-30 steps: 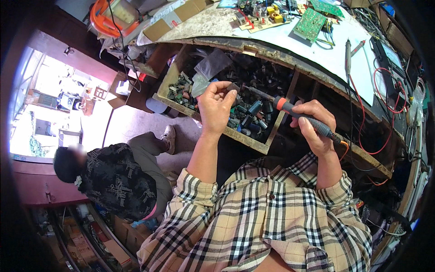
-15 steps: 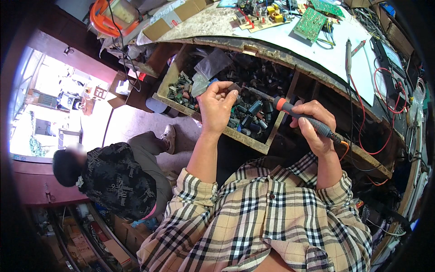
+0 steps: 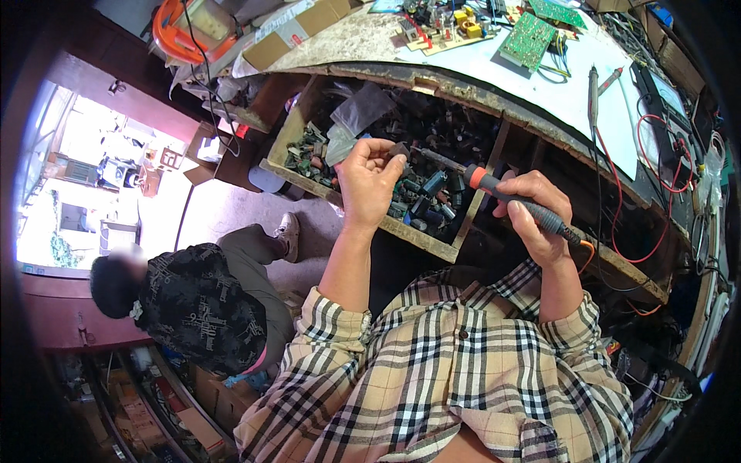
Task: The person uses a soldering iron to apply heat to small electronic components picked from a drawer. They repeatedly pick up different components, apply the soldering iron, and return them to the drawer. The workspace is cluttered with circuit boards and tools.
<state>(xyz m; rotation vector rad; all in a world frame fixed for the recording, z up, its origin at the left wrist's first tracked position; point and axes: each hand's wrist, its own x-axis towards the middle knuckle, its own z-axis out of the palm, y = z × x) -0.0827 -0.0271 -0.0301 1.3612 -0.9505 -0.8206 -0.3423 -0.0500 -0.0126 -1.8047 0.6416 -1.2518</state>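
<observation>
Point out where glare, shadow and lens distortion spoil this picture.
Head view: glare bleaches the floor at left; head view: deep shadow dims the back of the drawer; head view: fisheye distortion bows the bench edge; head view: the small dark piece in the left hand shows little detail.

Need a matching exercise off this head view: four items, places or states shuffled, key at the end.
1. Soldering iron
2. Small dark piece
3. Large green circuit board
4. Wooden drawer beneath the left hand

A. Lying on the white sheet
B. Filled with loose components
C. Held in the right hand
D. Pinched between left thumb and fingers

Pairs: 1-C, 2-D, 3-A, 4-B
</observation>
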